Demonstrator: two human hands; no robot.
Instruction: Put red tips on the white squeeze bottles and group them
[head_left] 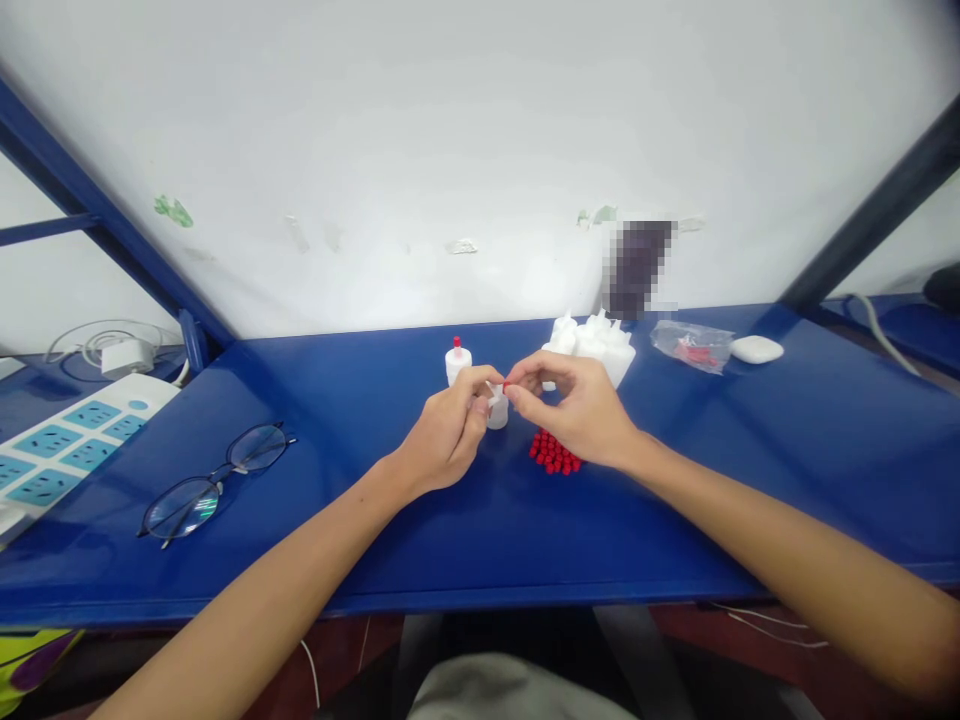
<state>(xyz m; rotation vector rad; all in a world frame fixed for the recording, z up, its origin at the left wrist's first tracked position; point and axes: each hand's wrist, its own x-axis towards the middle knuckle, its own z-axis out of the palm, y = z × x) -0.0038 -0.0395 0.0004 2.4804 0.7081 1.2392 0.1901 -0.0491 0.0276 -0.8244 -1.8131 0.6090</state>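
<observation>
Grey cloth (499, 690) shows at the bottom edge, below the blue tabletop (420, 560). On the table's left side lie round, thin-framed dark glasses (182, 507) and a white power strip with blue sockets (71, 440). Small red plastic caps (553, 455) cluster below the right hand (574, 405), whose thumb and forefinger pinch a tiny red cap (507, 386). It meets the top of a small frosted plastic bottle (497, 413), which the left hand (450, 425) grips near its neck with bent fingers. Beyond stand a red-tipped white bottle (458, 362) and grouped white plastic bottles (604, 345); rightward, a clear bag (694, 346) holds red pieces beside a rounded white case (757, 349).
</observation>
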